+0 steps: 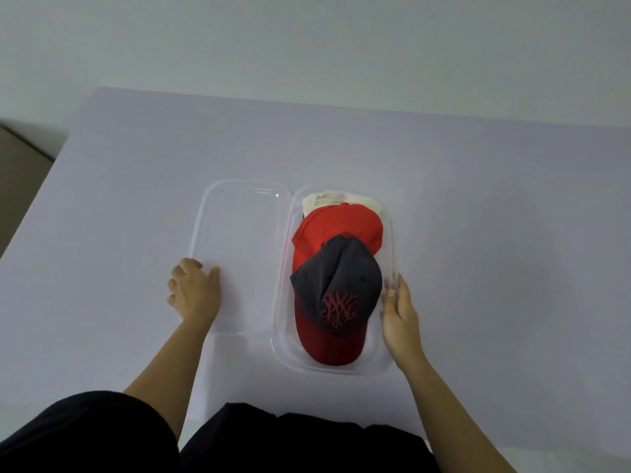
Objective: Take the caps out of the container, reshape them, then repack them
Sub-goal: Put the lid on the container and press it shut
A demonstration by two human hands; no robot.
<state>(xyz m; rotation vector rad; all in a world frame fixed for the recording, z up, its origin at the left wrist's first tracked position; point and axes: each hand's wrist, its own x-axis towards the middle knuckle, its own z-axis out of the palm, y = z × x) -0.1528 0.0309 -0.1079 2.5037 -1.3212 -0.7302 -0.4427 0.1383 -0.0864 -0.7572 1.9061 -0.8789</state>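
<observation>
A pale lilac bench [478,216] fills most of the frame, with a grey-white wall [307,39] behind it along the top. At centre lies a clear plastic container [391,356], long and round-cornered, its lid [239,233] off and lying flat just beside it on the left, the two edges touching or nearly so. Three caps lie stacked inside the container: a dark grey cap with a red brim and red embroidered emblem [338,291] on top at the lower end, a plain red cap [338,223] under it toward the middle, and a cream cap [338,199] mostly hidden at the upper end. The left hand [194,290] rests palm-down on the lid's lower left corner, fingers spread, its grip apart and holding nothing. The right hand [399,315] lies flat against the container's right wall, fingers straight, grip apart, not closed on it. Dark clothing [290,442] fills the bottom edge.
</observation>
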